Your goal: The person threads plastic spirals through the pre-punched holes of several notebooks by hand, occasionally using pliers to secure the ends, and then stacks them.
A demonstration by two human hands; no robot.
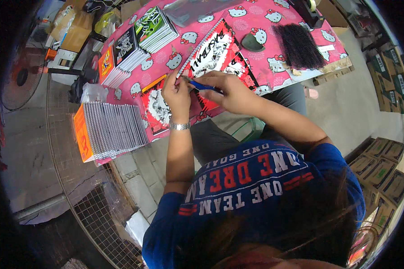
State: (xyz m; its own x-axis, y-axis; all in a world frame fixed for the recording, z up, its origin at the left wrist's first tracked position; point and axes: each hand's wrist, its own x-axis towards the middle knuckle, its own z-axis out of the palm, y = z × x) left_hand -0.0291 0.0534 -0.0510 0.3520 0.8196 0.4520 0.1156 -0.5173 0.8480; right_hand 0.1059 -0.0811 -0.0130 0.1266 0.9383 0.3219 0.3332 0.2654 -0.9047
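Leftmost, a stack of spiral notebooks (112, 130) is seen at frame left. Centrally, a red-covered notebook (217, 56) on the pink tablecloth (256, 22) is pinched at its edge by the left hand (177, 96); a blue tool (202, 85) is gripped by the curled fingers of the right hand (231, 92).

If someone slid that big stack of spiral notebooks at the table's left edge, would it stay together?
Probably not neatly. The stack of spiral notebooks lies fanned, already overhanging the edge of the pink table, so a push might spill it. Its many wire-bound books suggest it is heavy for its size. The glossy-looking covers may slide over each other.
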